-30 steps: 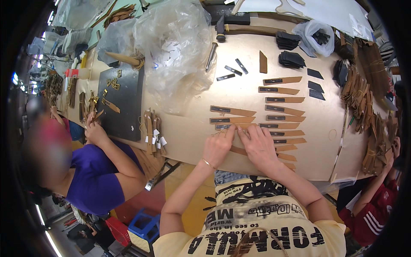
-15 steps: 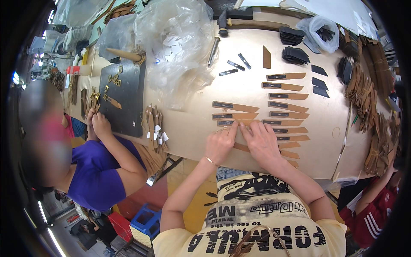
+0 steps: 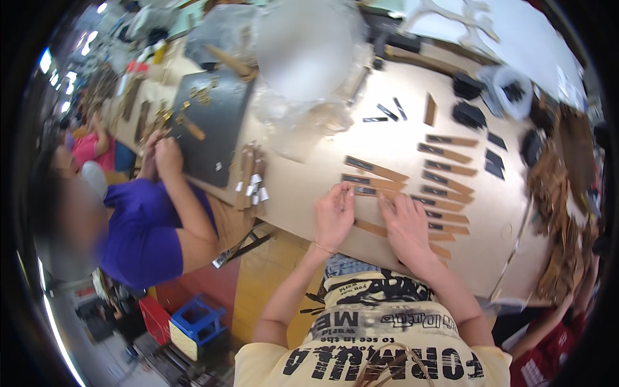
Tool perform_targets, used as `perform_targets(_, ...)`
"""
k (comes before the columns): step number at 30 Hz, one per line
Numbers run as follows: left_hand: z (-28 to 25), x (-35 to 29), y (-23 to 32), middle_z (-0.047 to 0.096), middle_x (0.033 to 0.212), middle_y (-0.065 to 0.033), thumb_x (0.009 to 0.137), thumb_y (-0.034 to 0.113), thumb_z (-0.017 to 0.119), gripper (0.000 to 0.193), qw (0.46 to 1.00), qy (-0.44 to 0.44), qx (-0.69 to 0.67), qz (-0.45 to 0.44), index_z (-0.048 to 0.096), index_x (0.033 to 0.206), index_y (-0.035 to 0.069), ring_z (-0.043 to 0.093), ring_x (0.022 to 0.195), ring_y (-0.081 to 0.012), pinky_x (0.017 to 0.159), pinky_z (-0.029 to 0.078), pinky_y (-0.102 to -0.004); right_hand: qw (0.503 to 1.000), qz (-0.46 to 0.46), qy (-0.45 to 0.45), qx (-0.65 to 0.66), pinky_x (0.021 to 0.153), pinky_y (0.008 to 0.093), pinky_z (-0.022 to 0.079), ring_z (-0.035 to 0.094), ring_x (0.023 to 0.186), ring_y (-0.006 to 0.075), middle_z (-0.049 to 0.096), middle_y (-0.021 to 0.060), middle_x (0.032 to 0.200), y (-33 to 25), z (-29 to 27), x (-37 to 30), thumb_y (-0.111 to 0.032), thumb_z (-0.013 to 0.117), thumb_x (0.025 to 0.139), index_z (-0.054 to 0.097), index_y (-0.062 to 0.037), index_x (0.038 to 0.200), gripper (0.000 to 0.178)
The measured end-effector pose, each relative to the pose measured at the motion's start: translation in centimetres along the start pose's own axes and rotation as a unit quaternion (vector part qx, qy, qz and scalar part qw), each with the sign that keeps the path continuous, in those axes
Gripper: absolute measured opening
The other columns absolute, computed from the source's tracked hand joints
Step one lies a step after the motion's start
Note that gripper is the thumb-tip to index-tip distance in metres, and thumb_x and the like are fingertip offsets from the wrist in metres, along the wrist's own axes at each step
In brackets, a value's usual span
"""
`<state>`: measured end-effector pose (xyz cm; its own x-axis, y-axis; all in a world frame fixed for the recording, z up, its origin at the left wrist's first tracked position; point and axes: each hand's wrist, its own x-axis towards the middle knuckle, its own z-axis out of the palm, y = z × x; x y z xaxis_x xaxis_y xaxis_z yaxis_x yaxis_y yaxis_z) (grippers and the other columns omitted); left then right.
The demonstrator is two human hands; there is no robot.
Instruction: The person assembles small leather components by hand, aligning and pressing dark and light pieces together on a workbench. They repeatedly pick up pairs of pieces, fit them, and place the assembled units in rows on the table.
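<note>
A brown leather strip [image 3: 379, 193] with a dark rectangular piece at its left end lies across the table's front between my hands. My left hand [image 3: 333, 213] is closed, thumb and fingers pinched together at that end. My right hand [image 3: 406, 226] rests on the strip's other end, fingers stretched forward and thumb hidden in part. Just beyond lie two similar strips with dark pieces [image 3: 380, 168]. Another brown strip [image 3: 369, 227] sits between my wrists, partly covered. To the right runs a column of several such strips [image 3: 445, 177], some under my right hand.
Small dark pieces [image 3: 387, 112], a loose brown strip [image 3: 430, 109] and black stacks [image 3: 469, 115] lie farther back. A hammer [image 3: 425, 61] is beyond them, with plastic bags [image 3: 300, 122] at left. Bundled brown strips [image 3: 561, 213] line the right side. A co-worker in purple [image 3: 161, 232] sits left.
My hands have moved apart, the left to the strip's left end and the right toward its other end. The view has shifted, so the table appears lower and farther right.
</note>
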<state>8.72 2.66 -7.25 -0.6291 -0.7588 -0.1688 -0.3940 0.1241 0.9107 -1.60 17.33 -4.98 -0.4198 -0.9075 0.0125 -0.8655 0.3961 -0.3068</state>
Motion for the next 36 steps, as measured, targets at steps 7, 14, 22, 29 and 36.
perform_targets(7, -0.8, 0.1, -1.7, 0.06, 0.073, 0.0034, 0.097, 0.019, 0.06, 0.019, 0.973, 0.038, -0.217, -0.061, 0.067, 0.104, 0.003, 0.045, 0.06, -0.0016, 0.051, 0.038, -0.0219, 0.999, 0.022, 0.021, 0.019, 0.083, 0.0427, 0.044, 0.058, 0.095, 0.0331, 0.058, 0.0148, 0.1, -0.4, 0.8, 0.5, -0.002, 0.054, 0.085, 0.063, -0.0065, 0.127, 0.044)
perform_targets(14, 1.7, 3.1, -0.6, 0.029, 0.063, 0.0097, 0.103, 0.027, 0.048, 0.023, 0.853, 0.05, -0.493, -0.164, 0.049, 0.086, 0.013, 0.026, 0.049, -0.0021, 0.043, 0.022, -0.0212, 1.0, -0.003, 0.006, 0.017, 0.077, 0.0433, 0.043, 0.056, 0.087, 0.0344, 0.055, 0.0152, 0.093, 1.7, 1.7, 0.4, 0.001, 0.056, 0.083, 0.062, -0.0032, 0.128, 0.045)
perform_targets(22, -0.7, 4.1, -0.7, 0.037, 0.062, 0.0061, 0.102, 0.028, 0.042, 0.042, 0.862, 0.072, -0.502, -0.031, 0.03, 0.064, 0.015, 0.026, 0.048, -0.0031, 0.043, 0.023, -0.0219, 0.999, -0.028, 0.027, -0.011, 0.069, 0.0425, 0.045, 0.059, 0.082, 0.0335, 0.056, 0.0155, 0.098, 1.5, 1.7, 0.3, 0.001, 0.054, 0.088, 0.065, -0.0026, 0.123, 0.038)
perform_targets(29, -2.4, 3.0, 1.1, 0.031, 0.049, 0.0103, 0.1, 0.034, 0.061, 0.057, 0.939, 0.059, -0.339, 0.012, 0.038, 0.052, 0.015, 0.025, 0.044, -0.0006, 0.04, 0.02, -0.0235, 1.0, -0.021, 0.023, -0.001, 0.076, 0.0426, 0.044, 0.057, 0.087, 0.034, 0.055, 0.0152, 0.095, 1.1, 1.5, 0.3, 0.004, 0.055, 0.083, 0.064, -0.003, 0.126, 0.044)
perform_targets(36, -2.1, 0.6, 1.5, 0.028, 0.053, 0.0024, 0.102, 0.037, 0.055, 0.057, 0.982, 0.056, -0.167, 0.068, 0.041, 0.061, 0.001, 0.022, 0.054, -0.0092, 0.046, 0.024, -0.0318, 0.999, 0.007, -0.007, 0.047, 0.078, 0.0428, 0.045, 0.057, 0.089, 0.0335, 0.054, 0.0152, 0.096, 1.4, 0.9, 0.2, 0.004, 0.056, 0.085, 0.063, -0.0067, 0.129, 0.046)
